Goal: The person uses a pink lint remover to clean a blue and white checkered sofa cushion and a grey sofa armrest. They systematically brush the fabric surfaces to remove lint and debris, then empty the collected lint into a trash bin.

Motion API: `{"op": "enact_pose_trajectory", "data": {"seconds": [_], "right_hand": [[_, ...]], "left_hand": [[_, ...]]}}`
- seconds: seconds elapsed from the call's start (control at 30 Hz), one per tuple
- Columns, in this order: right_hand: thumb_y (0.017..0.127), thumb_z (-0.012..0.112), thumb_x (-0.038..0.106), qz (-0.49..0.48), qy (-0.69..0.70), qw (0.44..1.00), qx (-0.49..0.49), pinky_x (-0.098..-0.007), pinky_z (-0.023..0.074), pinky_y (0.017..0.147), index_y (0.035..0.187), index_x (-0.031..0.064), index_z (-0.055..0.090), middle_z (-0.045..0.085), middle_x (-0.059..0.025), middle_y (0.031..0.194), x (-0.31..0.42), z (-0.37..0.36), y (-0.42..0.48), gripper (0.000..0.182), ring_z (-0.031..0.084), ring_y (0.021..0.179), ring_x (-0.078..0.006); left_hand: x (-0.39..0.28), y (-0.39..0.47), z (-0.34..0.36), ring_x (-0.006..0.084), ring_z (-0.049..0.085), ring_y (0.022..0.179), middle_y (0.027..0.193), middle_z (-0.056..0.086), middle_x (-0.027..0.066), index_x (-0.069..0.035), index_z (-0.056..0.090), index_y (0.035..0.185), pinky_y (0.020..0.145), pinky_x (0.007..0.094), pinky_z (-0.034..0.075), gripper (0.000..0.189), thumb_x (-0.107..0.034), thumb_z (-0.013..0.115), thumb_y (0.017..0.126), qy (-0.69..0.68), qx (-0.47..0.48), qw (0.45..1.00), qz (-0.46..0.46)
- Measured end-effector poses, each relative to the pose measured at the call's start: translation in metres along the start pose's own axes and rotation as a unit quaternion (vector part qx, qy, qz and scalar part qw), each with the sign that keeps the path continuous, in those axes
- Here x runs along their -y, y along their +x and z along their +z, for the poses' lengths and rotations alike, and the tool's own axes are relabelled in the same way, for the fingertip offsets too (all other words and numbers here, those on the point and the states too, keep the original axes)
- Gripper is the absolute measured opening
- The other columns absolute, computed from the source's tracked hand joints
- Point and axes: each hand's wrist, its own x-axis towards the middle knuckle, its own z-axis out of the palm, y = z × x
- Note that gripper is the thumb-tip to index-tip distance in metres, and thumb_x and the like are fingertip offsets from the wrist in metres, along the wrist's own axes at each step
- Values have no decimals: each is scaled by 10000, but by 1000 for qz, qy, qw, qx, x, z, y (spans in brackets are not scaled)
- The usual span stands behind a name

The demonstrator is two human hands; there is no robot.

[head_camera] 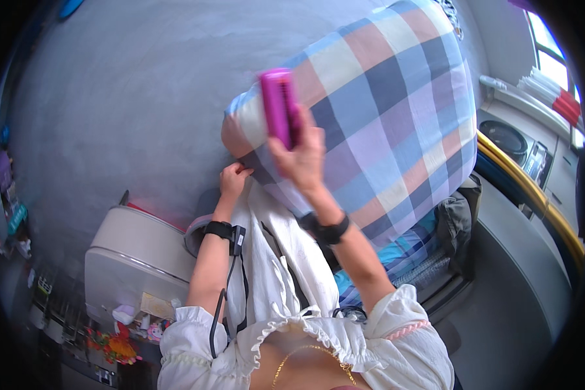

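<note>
My right hand (302, 153) grips a magenta hand-held tool (276, 105), raised over the left part of a mattress (370, 117). The tool is blurred, so its exact kind cannot be told. Blue, cream, navy and rust checked cloth covers the thick, rounded mattress. At its near left corner, my left hand (235, 180) pinches the edge of the checked cloth between thumb and fingers. Black straps circle both my wrists, and a small device with a cable sits on the left one.
To the left stands a pale cabinet (136, 253) with small items and artificial flowers (114, 346) near it. Blue bedding (414, 239) and a dark bag (458, 219) lie below the mattress on the right. A gold-edged rail (531, 187) and a washing machine (504, 139) are farther right.
</note>
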Motion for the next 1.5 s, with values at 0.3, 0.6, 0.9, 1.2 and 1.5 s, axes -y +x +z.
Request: {"op": "enact_pose_trajectory", "data": {"seconds": [0.3,0.6,0.9,1.2,1.5], "right_hand": [[717,721,343,221,-199,916,-270,-413,511,757,1175,40,512,674,-180,883,-139,-173,55,588,655,792,-323],[674,716,238,114,-169,967,-155,-444,456,775,1248,44,485,615,-186,978,-18,38,73,649,511,852,-361],[724,733,229,207,-100,959,-166,-396,503,767,1224,63,501,651,-164,955,36,-8,88,576,609,779,-286],[722,713,389,414,-146,836,-329,-476,458,786,1228,73,488,638,-200,991,-51,-67,70,637,578,831,-401],[674,744,314,234,-23,955,-178,-462,456,852,1323,53,421,607,-188,1013,49,103,132,771,536,921,-375]], "left_hand": [[0,31,-45,262,662,753,789,686,125,-39,693,821,693,363,495,245,-280,666,783,76,93,992,-50],[-68,105,-71,202,620,854,1044,638,111,-19,592,1140,744,305,494,450,-269,722,790,-26,24,998,-43],[-109,150,-101,310,626,792,830,664,76,-113,663,791,662,422,471,185,-293,650,751,269,111,956,40],[-96,249,-268,136,630,655,740,682,64,-31,680,817,593,288,485,230,-226,567,864,126,22,991,-39],[-237,275,-272,89,602,725,859,678,24,-69,658,945,605,257,453,319,-320,461,959,78,108,991,-35]]}}
